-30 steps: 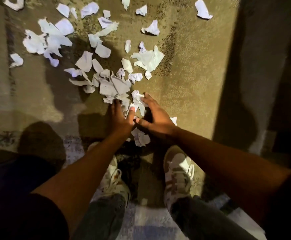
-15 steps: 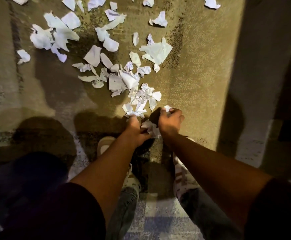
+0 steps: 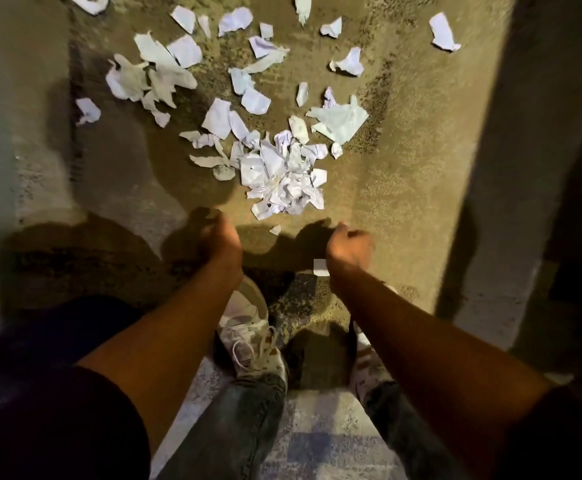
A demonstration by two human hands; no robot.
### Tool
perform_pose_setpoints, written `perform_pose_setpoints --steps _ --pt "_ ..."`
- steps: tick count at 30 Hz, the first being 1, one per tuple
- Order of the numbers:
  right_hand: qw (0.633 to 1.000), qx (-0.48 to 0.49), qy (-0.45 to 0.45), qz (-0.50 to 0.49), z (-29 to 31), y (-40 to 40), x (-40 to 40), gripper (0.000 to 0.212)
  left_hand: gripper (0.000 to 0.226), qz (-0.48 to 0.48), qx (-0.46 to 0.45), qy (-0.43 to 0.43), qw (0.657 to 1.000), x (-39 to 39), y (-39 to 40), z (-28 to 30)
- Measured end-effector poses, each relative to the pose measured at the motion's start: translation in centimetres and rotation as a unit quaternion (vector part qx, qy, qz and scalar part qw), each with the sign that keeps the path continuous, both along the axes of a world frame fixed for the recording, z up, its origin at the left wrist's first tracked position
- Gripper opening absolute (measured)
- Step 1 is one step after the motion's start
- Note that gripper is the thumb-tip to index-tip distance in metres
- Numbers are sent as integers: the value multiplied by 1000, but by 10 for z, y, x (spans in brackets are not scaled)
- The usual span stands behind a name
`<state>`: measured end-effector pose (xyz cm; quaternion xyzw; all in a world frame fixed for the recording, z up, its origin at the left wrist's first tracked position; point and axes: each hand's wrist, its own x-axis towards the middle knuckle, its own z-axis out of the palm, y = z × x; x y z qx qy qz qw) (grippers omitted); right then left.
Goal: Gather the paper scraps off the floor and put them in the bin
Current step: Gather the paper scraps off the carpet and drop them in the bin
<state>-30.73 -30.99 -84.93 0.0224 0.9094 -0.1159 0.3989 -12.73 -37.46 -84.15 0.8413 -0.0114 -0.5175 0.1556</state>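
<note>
Head view, looking down at a tan floor [image 3: 403, 188]. I take the dense heap of paper scraps [image 3: 282, 181] as my landmark. Left hand [image 3: 222, 242] hangs just below the heap and slightly to its left, fingers curled loosely downward; I see no paper in it, though the fingertips are blurred and in shadow. Right hand [image 3: 348, 245] sits below and to the right of the heap, fingers bent inward; I cannot tell whether it grips anything. A small white scrap [image 3: 320, 267] shows just beside that wrist on the heap's near side, and I cannot tell if it lies on the floor or is being held. One tiny scrap [image 3: 275, 230] lies between the two hands, just under the heap. Above the heap, loose scraps spread across the floor; a large pale piece [image 3: 341, 121] lies up and right, and a cluster of bigger pieces [image 3: 154, 72] up and left. Two white sneakers [image 3: 251, 336] stand well below the heap.
</note>
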Motion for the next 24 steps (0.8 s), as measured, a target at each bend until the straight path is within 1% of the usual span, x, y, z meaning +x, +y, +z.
perform_pose_setpoints --steps 1,2,3,5,7,9,10,12,13,15,17,18,20,22,24 --pt "996 80 -7 -41 -9 13 3 63 56 5 19 -1 1000 5 6 -1" --pt "989 120 -23 -88 -17 25 8 74 56 10 46 29 998 7 9 2" --pt "983 115 -49 -135 -23 33 12 79 55 13 71 68 995 4 10 7" --pt "973 67 -78 -205 -34 36 20 71 56 10 86 134 987 0 8 5" --pt "970 44 -65 -229 -57 34 19 69 56 -12 76 175 982 -7 1 4" --pt "970 24 -97 -223 -53 12 24 68 54 -30 61 191 979 -14 -5 7" --pt "969 -4 -128 -213 -50 -2 26 58 53 -31 54 195 979 -17 -7 11" --pt "959 -91 -188 -193 -19 -45 35 25 47 -27 44 195 979 -20 -8 20" --pt "949 -134 -219 -183 -5 -66 35 21 42 -20 37 201 979 -21 -9 26" --pt "930 -195 -277 -140 20 -107 33 29 32 -10 29 217 976 -18 -10 41" --pt "923 -207 -302 -121 42 -135 27 28 30 -4 18 217 976 -13 -13 53" --pt "926 -195 -305 -103 52 -143 22 25 30 -12 14 211 977 -9 -15 61" --pt "944 -165 -284 -32 69 -149 9 21 30 -21 12 191 981 1 -18 76" --pt "960 -148 -228 72 81 -144 -7 16 30 -24 12 170 985 9 -20 91" --pt "965 -143 -156 156 82 -131 -28 18 36 -31 19 159 987 16 -21 101"
